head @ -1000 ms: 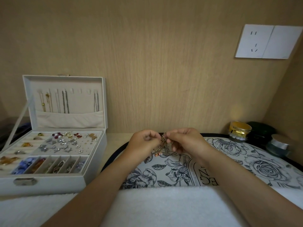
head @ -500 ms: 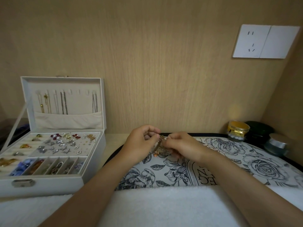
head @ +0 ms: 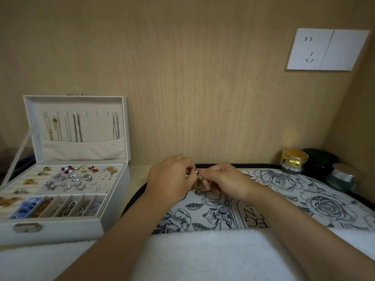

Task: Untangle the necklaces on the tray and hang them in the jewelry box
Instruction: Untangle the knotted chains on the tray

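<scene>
- Between the two hands, over the far part of the tray: left fingers [head: 187, 169] and right fingers [head: 207, 174] are curled in, pinching the necklace tangle [head: 197, 184] from either side. Which strand each holds is too small to tell.
- left hand [head: 170, 177] holds the clump's left side, right hand [head: 225, 179] its right. The gold-brown clump sits between and just below the thumbs. Whether it is lifted or touching the tray, cannot tell.
- tray [head: 304, 189]: oval, floral print, dark rim. No other loose chain seen on it, though the hands hide part.
- Progress, my read: well along. Several chains [head: 77, 128] already hang in the lid [head: 75, 104] of the jewelry box [head: 60, 230], gold ones at left, dark ones in the middle and far right. A few hooks [head: 96, 113] between them look free.
- Left to do: pull this clump apart, carry each chain over, hook it. How many chains are in the clump, cannot tell.
- Room: the box stands open to the left, apart from the tray, with a strip of bare table [head: 140, 171] between. The path from hands to lid looks unobstructed.
- Edges: wall [head: 182, 78] is close behind the tray, so there is little room to stretch a chain away. There is more room toward the towel [head: 203, 250] on the near side.
- jars [head: 294, 161] crowd the tray's far right rim.
- compartments [head: 71, 179] below the lid are full of small pieces, so a dangling chain could snag there.
</scene>
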Available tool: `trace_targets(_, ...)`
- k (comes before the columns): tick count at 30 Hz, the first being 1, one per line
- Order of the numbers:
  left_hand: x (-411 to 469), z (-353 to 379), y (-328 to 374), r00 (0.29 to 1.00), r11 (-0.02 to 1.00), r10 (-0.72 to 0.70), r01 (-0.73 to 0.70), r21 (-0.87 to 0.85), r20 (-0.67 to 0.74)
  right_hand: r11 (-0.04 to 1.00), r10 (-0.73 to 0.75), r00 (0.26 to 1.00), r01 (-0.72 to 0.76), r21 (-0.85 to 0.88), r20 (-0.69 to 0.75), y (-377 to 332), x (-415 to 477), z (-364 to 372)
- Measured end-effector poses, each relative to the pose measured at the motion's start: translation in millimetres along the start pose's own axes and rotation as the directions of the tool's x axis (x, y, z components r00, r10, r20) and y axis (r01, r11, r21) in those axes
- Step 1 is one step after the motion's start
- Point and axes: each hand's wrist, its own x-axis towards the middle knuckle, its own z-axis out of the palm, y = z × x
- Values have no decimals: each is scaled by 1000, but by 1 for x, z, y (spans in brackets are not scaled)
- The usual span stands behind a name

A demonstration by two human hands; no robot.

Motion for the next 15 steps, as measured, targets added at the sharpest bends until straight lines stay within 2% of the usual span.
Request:
trace_targets(2,1,0,0,997,999,26,-29,31,70,999,-12,993,16,39,-114,-1,-1,0)
trace_targets(4,2,-1,1,984,995,-71,82,-62,166,997,-23,976,38,64,-217,0,0,0)
trace_targets(6,4,-2,0,944,955,-189,241,-174,271,987,16,973,22,158,-232,2,2,2)
trace_targets(8,6,-1,-1,897,872,-249,372,-317,365,929,84,982,-16,369,-170,1,3,5)
trace_targets(11,8,-4,-2,884,731,-279,448,-515,375,735,105,994,-71,674,-11,-4,4,3)
trace_targets(13,10,-5,-2,872,636,-278,482,-602,404,680,85,995,-90,728,44,-5,2,-2)
trace_targets(15,12,-7,-1,846,537,-260,527,-658,465,740,85,994,-113,663,74,-6,0,-5)
